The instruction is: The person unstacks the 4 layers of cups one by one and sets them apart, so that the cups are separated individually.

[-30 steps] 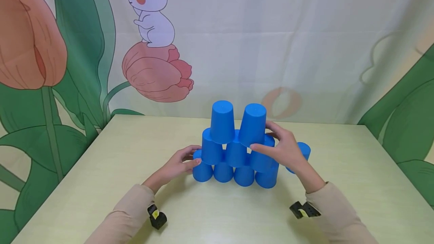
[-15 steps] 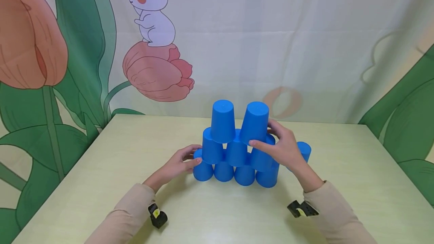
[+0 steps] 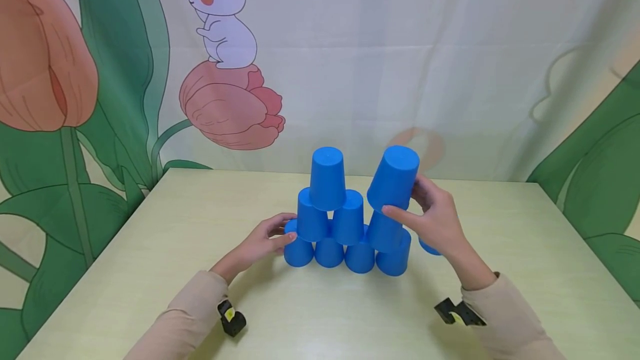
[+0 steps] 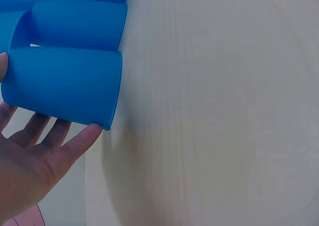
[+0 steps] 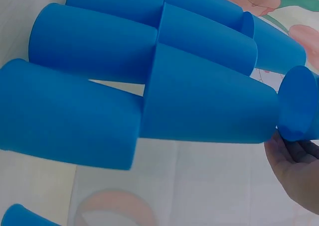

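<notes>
Upside-down blue cups stand stacked in rows on the table, three in the middle row and a single cup point(image 3: 327, 179) on top at the left. My right hand point(image 3: 437, 215) grips another blue cup point(image 3: 394, 178), tilted, above the right-hand middle cup point(image 3: 385, 232). Its open mouth point(image 5: 297, 104) shows in the right wrist view. At the left end of the bottom row, my left hand point(image 3: 262, 240) holds the lowest cup point(image 4: 62, 84) between thumb and fingers, with the fingertips against its side.
One more blue cup point(image 3: 429, 245) stands at the right, mostly hidden behind my right hand. The pale table point(image 3: 320, 315) ends at a printed curtain point(image 3: 465, 71) behind the stack. Black wrist cameras sit on both sleeves.
My right hand has moved right and slightly up with its cup, which now leans more and stands farther from the other top cup. The left hand has stayed in place.
</notes>
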Demonstrator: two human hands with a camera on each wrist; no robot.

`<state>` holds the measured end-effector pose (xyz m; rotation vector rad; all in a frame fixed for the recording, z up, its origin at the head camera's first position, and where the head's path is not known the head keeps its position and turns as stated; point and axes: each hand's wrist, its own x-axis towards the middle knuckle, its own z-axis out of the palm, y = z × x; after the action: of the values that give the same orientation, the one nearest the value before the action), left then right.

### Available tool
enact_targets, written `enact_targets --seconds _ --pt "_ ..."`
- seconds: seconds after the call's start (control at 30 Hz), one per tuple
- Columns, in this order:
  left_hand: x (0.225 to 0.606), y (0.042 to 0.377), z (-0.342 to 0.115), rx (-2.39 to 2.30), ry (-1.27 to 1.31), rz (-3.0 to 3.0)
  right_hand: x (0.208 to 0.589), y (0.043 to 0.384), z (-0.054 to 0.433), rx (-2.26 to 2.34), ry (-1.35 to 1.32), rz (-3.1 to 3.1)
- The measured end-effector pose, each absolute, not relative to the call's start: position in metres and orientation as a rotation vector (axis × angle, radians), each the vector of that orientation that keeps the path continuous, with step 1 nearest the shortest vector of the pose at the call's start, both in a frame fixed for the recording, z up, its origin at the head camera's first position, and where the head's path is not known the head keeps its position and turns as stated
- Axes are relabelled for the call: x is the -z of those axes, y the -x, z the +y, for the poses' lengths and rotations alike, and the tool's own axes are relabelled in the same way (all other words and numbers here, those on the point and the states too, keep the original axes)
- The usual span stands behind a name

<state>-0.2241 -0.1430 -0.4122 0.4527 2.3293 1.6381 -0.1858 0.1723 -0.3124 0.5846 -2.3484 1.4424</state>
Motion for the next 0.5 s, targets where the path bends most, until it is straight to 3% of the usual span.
enact_targets --seconds 0.5 --pt "0.415 0.227 -0.144 -1.627 -0.460 2.323 0.313 0.178 0.195 -1.384 -0.502 -2.339"
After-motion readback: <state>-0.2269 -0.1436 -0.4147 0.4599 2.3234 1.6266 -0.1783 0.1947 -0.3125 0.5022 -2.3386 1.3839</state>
